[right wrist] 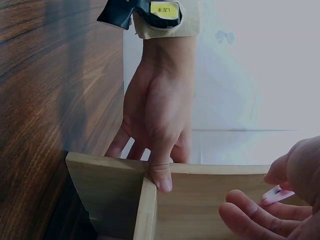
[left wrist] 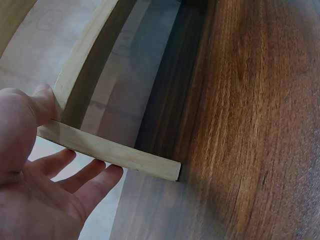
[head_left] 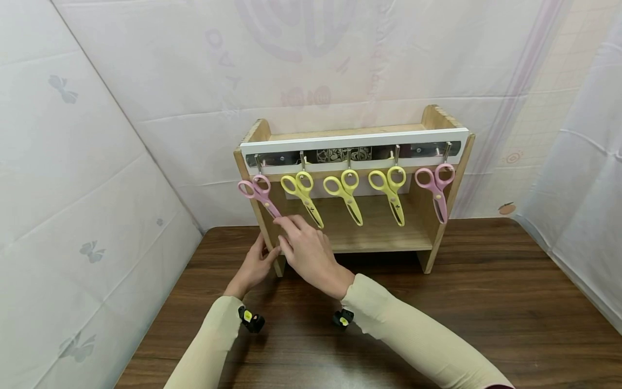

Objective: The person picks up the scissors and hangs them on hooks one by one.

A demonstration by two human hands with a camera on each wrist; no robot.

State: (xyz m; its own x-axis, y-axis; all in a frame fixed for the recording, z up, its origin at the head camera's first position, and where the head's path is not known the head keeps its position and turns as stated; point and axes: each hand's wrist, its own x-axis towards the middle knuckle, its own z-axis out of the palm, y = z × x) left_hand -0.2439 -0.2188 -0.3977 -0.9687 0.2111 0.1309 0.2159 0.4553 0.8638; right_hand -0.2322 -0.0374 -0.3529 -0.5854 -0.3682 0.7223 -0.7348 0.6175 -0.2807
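Note:
A small wooden shelf (head_left: 379,240) stands on the table, with scissors hanging in a row from hooks on its front. My left hand (head_left: 255,267) grips the shelf's left side panel (left wrist: 120,152) low down, thumb inside by the lower board and fingers around the outer face. My right hand (head_left: 311,251) pinches the blade end of the leftmost pink scissors (head_left: 264,200), whose handle is at its hook. In the right wrist view the pink tip (right wrist: 275,196) shows between thumb and fingers. To the right hang three yellow scissors (head_left: 351,197) and another pink pair (head_left: 435,189).
A white rail (head_left: 362,135) with a metal hook strip (head_left: 286,158) runs across the shelf's front. Below lies a dark wood-grain table (head_left: 510,302). Pale printed cloth (head_left: 194,108) hangs behind and at both sides.

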